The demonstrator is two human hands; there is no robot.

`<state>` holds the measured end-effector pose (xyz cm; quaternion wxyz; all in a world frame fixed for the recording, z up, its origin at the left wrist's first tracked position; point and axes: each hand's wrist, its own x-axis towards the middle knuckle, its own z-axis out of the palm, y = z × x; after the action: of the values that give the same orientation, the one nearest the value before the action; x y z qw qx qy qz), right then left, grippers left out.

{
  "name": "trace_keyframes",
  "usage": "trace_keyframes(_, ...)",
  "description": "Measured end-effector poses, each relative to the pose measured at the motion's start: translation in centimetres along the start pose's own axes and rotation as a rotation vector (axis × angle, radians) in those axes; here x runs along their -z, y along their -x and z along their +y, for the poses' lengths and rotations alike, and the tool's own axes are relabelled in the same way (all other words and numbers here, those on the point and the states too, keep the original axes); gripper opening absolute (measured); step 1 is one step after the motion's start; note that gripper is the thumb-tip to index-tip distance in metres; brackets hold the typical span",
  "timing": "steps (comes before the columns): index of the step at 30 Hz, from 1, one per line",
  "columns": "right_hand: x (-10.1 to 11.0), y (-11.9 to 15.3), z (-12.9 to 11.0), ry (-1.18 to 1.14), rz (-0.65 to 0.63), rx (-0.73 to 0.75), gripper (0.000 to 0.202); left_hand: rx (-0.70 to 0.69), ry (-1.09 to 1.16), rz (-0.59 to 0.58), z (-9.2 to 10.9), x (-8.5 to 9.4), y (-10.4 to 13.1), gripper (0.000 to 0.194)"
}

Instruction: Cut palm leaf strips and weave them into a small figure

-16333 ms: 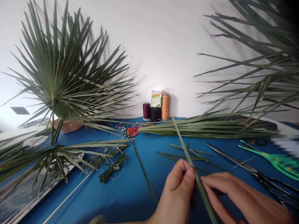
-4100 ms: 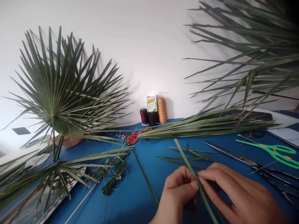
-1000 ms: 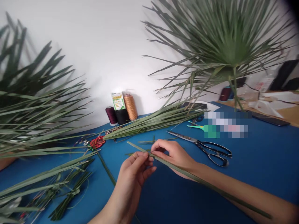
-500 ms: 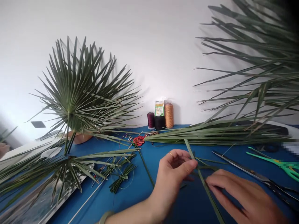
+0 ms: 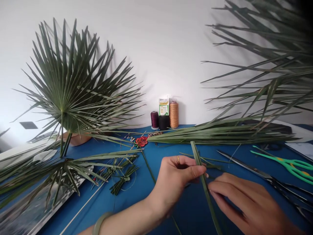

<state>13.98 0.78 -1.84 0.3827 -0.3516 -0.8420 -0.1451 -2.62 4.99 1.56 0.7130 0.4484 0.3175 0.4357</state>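
Note:
A long green leaf strip [image 5: 207,199] slants down from between the thumb and fingers of my left hand [image 5: 179,176], which pinches it near its upper end. My left hand wears a ring, and a pale bangle is on the wrist. Just to the right, my right hand [image 5: 246,199] is closed, its thumb and forefinger pressed together beside the strip. Whatever those fingertips hold is too small to make out. Thin leaf pieces [image 5: 215,160] lie behind both hands on the blue table [image 5: 137,212].
Large scissors [image 5: 256,171] and green-handled scissors [image 5: 283,160] lie at right. A leaf bundle [image 5: 220,134] crosses the back, near thread spools [image 5: 174,114] and a red rose patch [image 5: 141,141]. A fan palm leaf [image 5: 62,98] stands left, above a small tied leaf bundle [image 5: 123,179].
The whole view has shifted slightly, with background things sitting higher and further left. My left hand still pinches the strip, and my right hand remains closed beside it.

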Motion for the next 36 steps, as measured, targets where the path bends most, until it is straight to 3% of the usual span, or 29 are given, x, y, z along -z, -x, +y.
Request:
trace_keyframes(6, 0.08, 0.02, -0.28, -0.059, -0.017, -0.060, 0.015, -0.002, -0.044, 0.015, -0.11, 0.26, -0.27, 0.014)
trace_keyframes(12, -0.03, -0.04, -0.44, -0.082, 0.039, -0.170, 0.012, 0.006, -0.053, -0.113, -0.23, 0.28, -0.16, 0.027)
trace_keyframes(21, 0.57, -0.52, -0.47, -0.013, 0.124, -0.299, 0.012, 0.173, 0.106, -0.185, -0.60, -0.05, 0.50, 0.012)
trace_keyframes(28, 0.39, -0.57, -0.45, -0.098, 0.038, -0.367, 0.011, 0.115, 0.021, -0.125, -0.46, -0.19, 0.33, 0.012)
trace_keyframes(36, 0.34, -0.49, -0.91, -0.113, 0.095, -0.363, 0.010, 0.104, -0.033, -0.114, -0.52, -0.55, 0.61, 0.011)
